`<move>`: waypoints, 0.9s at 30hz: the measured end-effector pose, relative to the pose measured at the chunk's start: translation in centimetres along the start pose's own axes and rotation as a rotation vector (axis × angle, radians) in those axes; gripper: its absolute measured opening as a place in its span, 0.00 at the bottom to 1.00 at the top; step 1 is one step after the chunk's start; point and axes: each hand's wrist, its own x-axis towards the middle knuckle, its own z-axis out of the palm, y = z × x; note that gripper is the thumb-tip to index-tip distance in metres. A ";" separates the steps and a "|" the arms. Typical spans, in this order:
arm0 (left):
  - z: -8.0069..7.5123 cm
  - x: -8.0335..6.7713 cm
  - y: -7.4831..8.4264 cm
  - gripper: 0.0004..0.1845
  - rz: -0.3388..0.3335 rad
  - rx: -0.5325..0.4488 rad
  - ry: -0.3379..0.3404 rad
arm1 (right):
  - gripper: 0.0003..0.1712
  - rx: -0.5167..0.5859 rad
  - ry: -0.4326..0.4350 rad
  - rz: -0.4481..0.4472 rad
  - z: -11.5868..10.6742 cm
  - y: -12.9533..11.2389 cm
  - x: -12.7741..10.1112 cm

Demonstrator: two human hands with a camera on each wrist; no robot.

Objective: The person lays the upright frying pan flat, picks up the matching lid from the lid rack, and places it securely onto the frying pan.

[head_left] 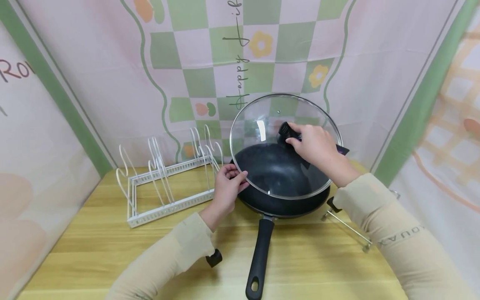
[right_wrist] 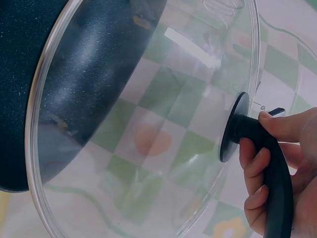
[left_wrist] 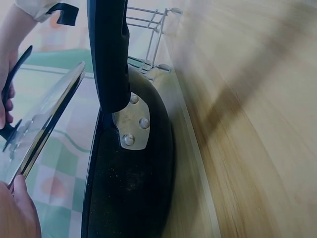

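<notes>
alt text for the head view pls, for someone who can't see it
A person's right hand grips the black handle of a glass lid, tilting it above a black wok, while the left hand holds the lid's rim. A white wire rack stands to the left on the wooden table.

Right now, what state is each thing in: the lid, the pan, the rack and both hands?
Glass lid: lifted and tilted above the pan, near rim low.
Black pan: on the table, uncovered, looks empty, handle toward the person.
White rack: on the table, slots empty.
Right hand: grips the lid's black handle.
Left hand: fingers pinch the lid's left rim.
</notes>
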 end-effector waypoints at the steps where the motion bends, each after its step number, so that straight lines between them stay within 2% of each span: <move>1: 0.0 0.0 0.0 0.13 0.002 -0.001 0.000 | 0.32 0.000 -0.002 0.000 0.0 0.0 0.1; 19: 0.0 -0.4 0.0 0.14 -0.029 -0.029 -0.002 | 0.32 0.013 -0.054 0.025 0.0 0.1 0.5; 27: -0.3 -0.5 -0.1 0.14 -0.060 -0.048 0.018 | 0.32 0.004 -0.086 0.055 0.1 -0.2 0.9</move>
